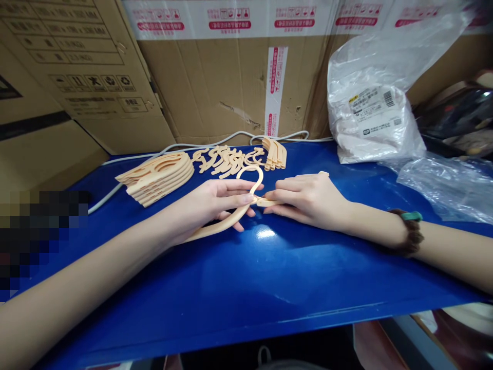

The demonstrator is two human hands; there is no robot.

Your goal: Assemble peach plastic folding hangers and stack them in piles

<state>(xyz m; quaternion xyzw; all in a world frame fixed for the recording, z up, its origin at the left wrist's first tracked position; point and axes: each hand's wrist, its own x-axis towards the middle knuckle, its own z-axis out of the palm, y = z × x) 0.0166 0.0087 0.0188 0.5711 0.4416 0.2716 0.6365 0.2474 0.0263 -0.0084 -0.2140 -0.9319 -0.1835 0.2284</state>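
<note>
Above the blue table (246, 303), the left hand (215, 200) pinches a hooked hanger (227, 222), the right hand (311, 198) an arm (265, 203) at its joint; whether they are locked is unclear. Loose hooks (227, 162) and spare arms (276, 155) lie unjoined behind, near stacked pieces (164, 177).

- I see a glossy blue tabletop (246, 303).
- Back left: stack of curved beige pieces (164, 180).
- Beside it: loose hook-shaped pieces (228, 163), then a small beige bundle (274, 155).
- White cable (108, 196) runs behind these.
- Right: white plastic bag (370, 121), crumpled clear plastic (450, 187).

Beige hanger (219, 227), handheld, curved hook (261, 177) pointing away
</note>
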